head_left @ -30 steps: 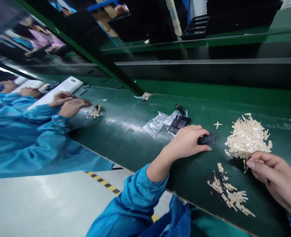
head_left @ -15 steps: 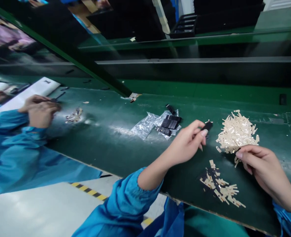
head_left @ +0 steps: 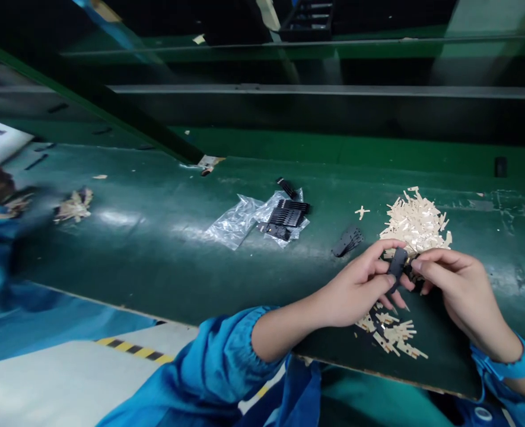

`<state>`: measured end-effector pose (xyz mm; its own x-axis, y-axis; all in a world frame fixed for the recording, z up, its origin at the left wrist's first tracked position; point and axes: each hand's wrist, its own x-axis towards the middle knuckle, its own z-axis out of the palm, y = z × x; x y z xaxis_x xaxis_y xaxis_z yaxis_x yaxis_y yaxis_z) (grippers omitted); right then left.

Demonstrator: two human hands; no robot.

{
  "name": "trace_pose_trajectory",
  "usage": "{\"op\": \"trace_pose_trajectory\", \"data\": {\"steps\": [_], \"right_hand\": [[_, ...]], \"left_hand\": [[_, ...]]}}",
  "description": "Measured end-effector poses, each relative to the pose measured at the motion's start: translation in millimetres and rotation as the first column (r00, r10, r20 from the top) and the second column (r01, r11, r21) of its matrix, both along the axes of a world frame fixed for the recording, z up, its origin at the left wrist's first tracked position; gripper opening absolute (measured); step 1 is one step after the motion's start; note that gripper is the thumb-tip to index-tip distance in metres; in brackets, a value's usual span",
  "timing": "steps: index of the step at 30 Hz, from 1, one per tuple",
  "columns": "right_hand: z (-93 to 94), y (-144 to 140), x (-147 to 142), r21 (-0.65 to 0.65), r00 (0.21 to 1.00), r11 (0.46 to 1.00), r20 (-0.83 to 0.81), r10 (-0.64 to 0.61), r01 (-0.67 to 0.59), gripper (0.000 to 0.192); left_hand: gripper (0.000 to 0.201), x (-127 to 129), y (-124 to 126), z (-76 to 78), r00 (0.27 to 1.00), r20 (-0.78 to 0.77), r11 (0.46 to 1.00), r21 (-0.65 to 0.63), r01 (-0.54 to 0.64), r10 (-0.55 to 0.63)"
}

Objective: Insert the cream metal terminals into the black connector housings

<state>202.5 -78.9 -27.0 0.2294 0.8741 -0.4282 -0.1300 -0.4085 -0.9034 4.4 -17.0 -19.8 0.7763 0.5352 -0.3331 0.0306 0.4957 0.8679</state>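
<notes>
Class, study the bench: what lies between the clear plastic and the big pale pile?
In the head view, a fan of dark parts and, farther back, some crossed pale bits lie between the clear plastic and the big pale pile.

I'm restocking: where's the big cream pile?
At right in the head view, the big cream pile lies on the bench, just beyond the left hand and right hand.

blue sleeves | gathered left cuff | lighter blue right wristband
</notes>
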Motion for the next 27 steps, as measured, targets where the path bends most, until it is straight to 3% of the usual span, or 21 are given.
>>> {"op": "trace_pose_trajectory", "data": {"steps": [8,27], "right_hand": [[4.3,3,-5,-0.037,0.998,0.998,0.012,-0.055,0.055,0.012],[-0.9,-2,-3,0.022,0.999,1.000,0.034,-0.003,0.003,0.010]], "left_hand": [[0.046,2,-4,3.3,0.998,-0.065,1.000,-0.028,0.004,-0.006],[0.053,5,-13,-0.1,0.998,-0.060,0.988,0.156,-0.012,0.022]]}}
